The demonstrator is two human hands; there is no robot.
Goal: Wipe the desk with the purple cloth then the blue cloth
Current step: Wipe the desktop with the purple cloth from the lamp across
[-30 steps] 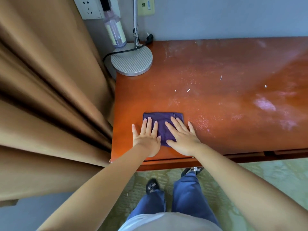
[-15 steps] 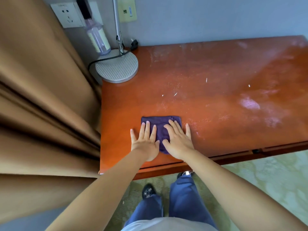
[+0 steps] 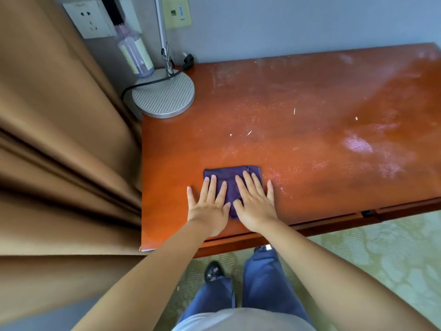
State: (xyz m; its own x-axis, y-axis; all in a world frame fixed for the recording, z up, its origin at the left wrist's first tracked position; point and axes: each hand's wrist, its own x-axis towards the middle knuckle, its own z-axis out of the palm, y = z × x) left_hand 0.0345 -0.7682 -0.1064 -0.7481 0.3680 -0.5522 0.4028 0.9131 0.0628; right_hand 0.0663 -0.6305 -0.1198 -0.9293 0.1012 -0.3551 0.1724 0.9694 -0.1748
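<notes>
A: What is the biggest thing here?

B: The brown curtain [image 3: 66, 149] on the left, then the orange tabletop [image 3: 310, 96]. It has white dust and a few crumbs on it. A round lamp base [image 3: 163, 94] sits in its far left corner.

A: Where is the purple cloth [image 3: 228, 174]?

B: Folded flat near the front edge of the tabletop, toward the left end. I see no blue cloth.

A: How will the purple cloth feel?

B: I think soft, light and floppy. It could bunch up when pushed, so press flat on top of it.

A: What are the hands doing?

B: There are 2. The left hand [image 3: 210, 206] lies flat with fingers spread, part on the cloth, part on the tabletop. The right hand [image 3: 254, 204] lies flat on the cloth too. Neither hand is gripping; both arms reach forward.
</notes>
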